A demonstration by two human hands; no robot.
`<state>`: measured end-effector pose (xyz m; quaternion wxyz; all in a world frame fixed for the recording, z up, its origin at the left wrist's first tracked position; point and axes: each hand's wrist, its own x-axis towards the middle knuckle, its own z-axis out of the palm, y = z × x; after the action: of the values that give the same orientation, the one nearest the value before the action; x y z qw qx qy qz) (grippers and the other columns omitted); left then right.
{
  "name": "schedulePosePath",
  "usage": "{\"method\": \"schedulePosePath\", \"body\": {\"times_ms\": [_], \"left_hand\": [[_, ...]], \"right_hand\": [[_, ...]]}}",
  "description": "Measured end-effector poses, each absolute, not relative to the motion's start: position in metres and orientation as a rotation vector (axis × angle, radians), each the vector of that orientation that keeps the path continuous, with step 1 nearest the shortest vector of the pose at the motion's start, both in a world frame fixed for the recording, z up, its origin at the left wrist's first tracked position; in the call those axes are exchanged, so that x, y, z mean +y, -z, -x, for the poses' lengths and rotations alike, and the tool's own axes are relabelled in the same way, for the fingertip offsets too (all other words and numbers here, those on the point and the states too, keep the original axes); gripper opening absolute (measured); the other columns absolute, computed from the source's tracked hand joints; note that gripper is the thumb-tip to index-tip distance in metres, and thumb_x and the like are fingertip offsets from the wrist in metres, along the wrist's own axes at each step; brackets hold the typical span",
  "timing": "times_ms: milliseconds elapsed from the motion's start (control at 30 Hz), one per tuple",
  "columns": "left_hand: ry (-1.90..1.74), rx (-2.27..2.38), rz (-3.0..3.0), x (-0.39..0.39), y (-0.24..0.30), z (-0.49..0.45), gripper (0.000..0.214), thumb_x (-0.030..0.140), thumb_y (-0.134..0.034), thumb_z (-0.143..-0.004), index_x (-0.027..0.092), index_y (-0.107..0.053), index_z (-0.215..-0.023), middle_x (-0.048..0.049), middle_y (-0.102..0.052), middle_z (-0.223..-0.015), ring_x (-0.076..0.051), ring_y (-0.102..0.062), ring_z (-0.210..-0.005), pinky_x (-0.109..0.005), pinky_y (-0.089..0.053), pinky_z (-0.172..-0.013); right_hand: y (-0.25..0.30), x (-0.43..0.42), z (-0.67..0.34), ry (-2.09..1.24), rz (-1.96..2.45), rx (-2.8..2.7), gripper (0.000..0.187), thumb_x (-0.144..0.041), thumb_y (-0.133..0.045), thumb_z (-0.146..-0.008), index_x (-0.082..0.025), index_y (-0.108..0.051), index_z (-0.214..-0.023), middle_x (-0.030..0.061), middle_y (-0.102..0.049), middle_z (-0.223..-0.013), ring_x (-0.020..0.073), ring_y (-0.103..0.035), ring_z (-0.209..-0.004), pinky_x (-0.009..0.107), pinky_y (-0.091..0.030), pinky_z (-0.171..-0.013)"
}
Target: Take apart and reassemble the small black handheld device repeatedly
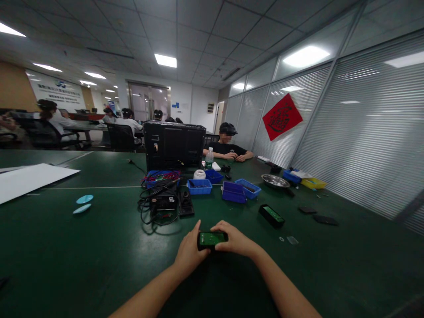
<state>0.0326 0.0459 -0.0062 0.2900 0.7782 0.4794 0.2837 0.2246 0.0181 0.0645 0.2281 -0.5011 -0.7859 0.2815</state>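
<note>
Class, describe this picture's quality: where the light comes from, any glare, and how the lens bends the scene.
Head view: ceiling light panels light the room evenly; they glare on the glass partition; the wide lens bows the ceiling grid; the left hand, right hand and small black device look sharp, distant seated people soft.

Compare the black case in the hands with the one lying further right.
The held case sits between the left hand and right hand; the loose case lies untouched on the table. The held case lies level across the view; the loose case slants. Both are black with green inside.
</note>
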Motion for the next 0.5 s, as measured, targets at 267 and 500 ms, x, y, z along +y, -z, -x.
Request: {"method": "schedulePosePath", "body": {"times_ms": [267, 500], "left_hand": [[-0.969, 1.292, -2.061, 0.044, 0.002, -0.033, 0.074, 0.02, -0.055, -0.064, 0.015, -0.027, -0.132, -0.0066, -0.051, -0.108, -0.018, -0.047, -0.104, -0.029, -0.033, -0.093], [-0.882, 1.481, -1.965, 0.049, 0.003, -0.03, 0.062, 0.02, -0.049, -0.072, 0.018, -0.028, -0.13, 0.0008, -0.055, -0.079, -0.013, -0.054, -0.074, -0.024, -0.039, -0.071]], "right_hand": [[-0.057, 0.024, -0.231, -0.807, 1.466, -2.222, 0.032, -0.037, -0.052, -0.077, -0.019, -0.06, -0.102, 0.0046, -0.056, -0.095, 0.0176, -0.052, -0.089, 0.028, -0.039, -0.08], [-0.047, 0.027, -0.224, -0.779, 1.568, -2.086, 0.023, -0.032, -0.056, -0.073, -0.017, -0.058, -0.091, 0.0016, -0.057, -0.086, 0.0152, -0.051, -0.078, 0.024, -0.038, -0.069]]}}
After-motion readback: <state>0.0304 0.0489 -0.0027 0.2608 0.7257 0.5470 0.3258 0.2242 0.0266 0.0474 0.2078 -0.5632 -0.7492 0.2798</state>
